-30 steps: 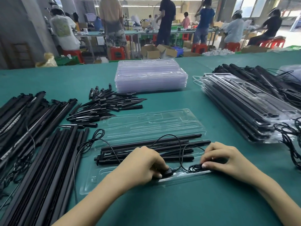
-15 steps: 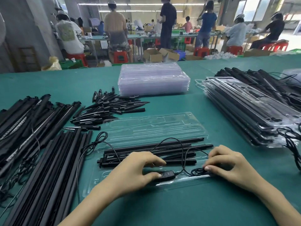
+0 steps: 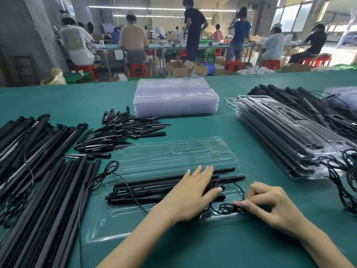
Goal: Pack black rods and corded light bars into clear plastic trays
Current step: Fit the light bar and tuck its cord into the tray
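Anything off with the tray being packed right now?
Yes: the cord loops out over the open tray's left edge onto the table. The right hand pinches only its coiled end.

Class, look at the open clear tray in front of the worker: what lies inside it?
Inside the clear tray lie black rods and a thin cord, its coil pinched by the right hand. The left hand covers the rods' middle, hiding anything beneath.

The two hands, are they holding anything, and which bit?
The right hand pinches the thin black cord at its small coiled end, over the clear plastic tray. The left hand holds nothing; it lies flat on the black rods.
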A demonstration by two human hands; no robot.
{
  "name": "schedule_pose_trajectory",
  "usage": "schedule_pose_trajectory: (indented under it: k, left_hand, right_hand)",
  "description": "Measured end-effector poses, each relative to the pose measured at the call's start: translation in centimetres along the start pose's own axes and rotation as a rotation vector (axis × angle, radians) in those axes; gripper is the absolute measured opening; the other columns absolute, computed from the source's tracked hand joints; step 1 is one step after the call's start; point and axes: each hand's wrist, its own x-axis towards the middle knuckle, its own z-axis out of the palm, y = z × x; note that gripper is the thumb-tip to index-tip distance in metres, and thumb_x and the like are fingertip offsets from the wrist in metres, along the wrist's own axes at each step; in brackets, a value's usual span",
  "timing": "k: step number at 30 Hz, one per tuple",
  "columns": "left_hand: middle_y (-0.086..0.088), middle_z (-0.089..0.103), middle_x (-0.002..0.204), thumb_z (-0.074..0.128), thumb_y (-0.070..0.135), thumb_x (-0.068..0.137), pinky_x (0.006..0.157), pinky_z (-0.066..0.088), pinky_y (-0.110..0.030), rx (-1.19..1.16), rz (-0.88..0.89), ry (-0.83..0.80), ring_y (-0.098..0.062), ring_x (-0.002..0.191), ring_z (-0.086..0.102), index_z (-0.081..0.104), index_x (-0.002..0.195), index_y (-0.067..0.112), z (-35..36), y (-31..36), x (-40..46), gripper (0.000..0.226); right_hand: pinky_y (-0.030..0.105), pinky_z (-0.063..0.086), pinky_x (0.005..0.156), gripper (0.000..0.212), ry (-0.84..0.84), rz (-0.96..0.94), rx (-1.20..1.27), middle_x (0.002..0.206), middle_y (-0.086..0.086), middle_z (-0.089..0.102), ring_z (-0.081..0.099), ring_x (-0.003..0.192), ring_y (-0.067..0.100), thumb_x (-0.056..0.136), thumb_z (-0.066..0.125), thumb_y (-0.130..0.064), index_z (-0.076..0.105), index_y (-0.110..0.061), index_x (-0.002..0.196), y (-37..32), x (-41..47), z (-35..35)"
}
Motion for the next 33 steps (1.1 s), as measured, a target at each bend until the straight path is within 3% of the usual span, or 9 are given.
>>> schedule_pose_trajectory:
  k: [3,6,10,16,18,23,26,29,33]
  left_hand:
    - [0.005,-0.003,0.160,0.035,0.052,0.098,0.117,-0.011,-0.025,0.044,0.075,-0.015,-0.004,0.145,-0.009,0.004,0.153,0.020,1.2,0.0,0.5,0.071]
    - [0.006,0.001,0.160,0.047,0.051,0.093,0.116,-0.012,-0.024,0.105,0.101,0.069,-0.004,0.145,-0.005,0.017,0.152,0.025,1.3,-0.7,0.6,0.071]
    - [0.016,0.009,0.158,0.050,0.052,0.091,0.118,-0.006,-0.031,0.046,0.074,0.100,0.001,0.143,-0.001,0.037,0.137,0.052,0.2,-1.9,0.0,0.047]
    - [0.037,0.025,0.145,0.050,0.037,0.095,0.116,-0.008,-0.050,-0.082,0.083,-0.014,0.011,0.140,-0.004,0.003,0.133,0.066,-0.1,-1.2,-0.5,0.067]
    - [0.038,0.035,0.140,0.052,0.041,0.094,0.114,-0.011,-0.052,-0.167,0.073,-0.019,0.016,0.138,-0.001,0.004,0.137,0.061,0.0,-1.0,-0.4,0.067]
    - [0.032,0.041,0.140,0.063,0.056,0.081,0.111,-0.019,-0.050,-0.185,0.106,-0.018,0.020,0.135,0.000,0.017,0.144,0.050,0.4,-0.4,-0.1,0.079]
    - [0.031,0.033,0.145,0.063,0.057,0.080,0.112,-0.019,-0.048,-0.150,0.109,0.010,0.022,0.134,-0.002,0.021,0.144,0.048,0.7,-0.5,-0.1,0.077]
    - [0.031,0.024,0.149,0.058,0.057,0.084,0.115,-0.017,-0.043,-0.117,0.112,0.039,0.023,0.133,-0.006,0.028,0.143,0.045,1.0,-1.0,-0.3,0.068]
    - [0.027,-0.005,0.155,0.045,0.056,0.091,0.116,-0.018,-0.035,0.000,0.101,0.071,0.013,0.135,-0.023,0.012,0.149,0.041,1.3,-2.0,-1.0,0.068]
  right_hand:
    - [0.020,0.040,0.056,0.021,-0.004,0.015,-0.027,0.067,-0.010,0.054,0.051,0.061,0.006,0.082,0.065,-0.037,0.079,-0.023,0.075,-0.1,0.1,0.1]
    - [0.023,0.043,0.080,0.017,-0.015,0.014,-0.064,0.102,-0.009,0.063,0.057,0.095,0.008,0.082,0.067,-0.035,0.077,-0.026,0.071,0.0,0.2,0.4]
    - [0.026,0.028,0.109,0.019,-0.128,0.145,-0.017,0.151,-0.006,0.035,0.034,0.137,0.007,0.084,0.069,-0.035,0.069,-0.030,0.066,0.5,0.2,0.2]
    - [0.036,0.030,0.104,0.020,-0.154,0.162,-0.043,0.133,-0.030,0.049,0.046,0.121,-0.001,0.083,0.064,-0.044,0.065,-0.028,0.072,0.7,0.6,0.4]
    - [0.037,0.031,0.101,0.023,-0.151,0.164,-0.035,0.128,-0.036,0.051,0.048,0.115,0.002,0.081,0.063,-0.048,0.067,-0.028,0.071,0.6,0.6,0.5]
    - [0.035,0.040,0.087,0.012,-0.048,0.059,-0.080,0.100,-0.020,0.065,0.052,0.096,0.005,0.076,0.071,-0.046,0.073,-0.036,0.081,0.2,0.6,0.3]
    - [0.024,0.039,0.077,0.026,0.026,0.046,-0.132,0.079,-0.021,0.063,0.052,0.080,-0.002,0.073,0.075,-0.044,0.071,-0.037,0.097,-0.1,0.6,0.4]
    - [0.027,0.040,0.069,0.015,0.012,0.003,-0.167,0.070,-0.028,0.059,0.048,0.071,-0.007,0.075,0.073,-0.041,0.076,-0.030,0.085,-0.3,0.5,0.4]
    - [0.034,0.039,0.083,0.021,-0.077,0.071,-0.116,0.098,-0.023,0.067,0.054,0.093,0.002,0.081,0.064,-0.046,0.077,-0.030,0.078,0.2,0.3,-0.2]
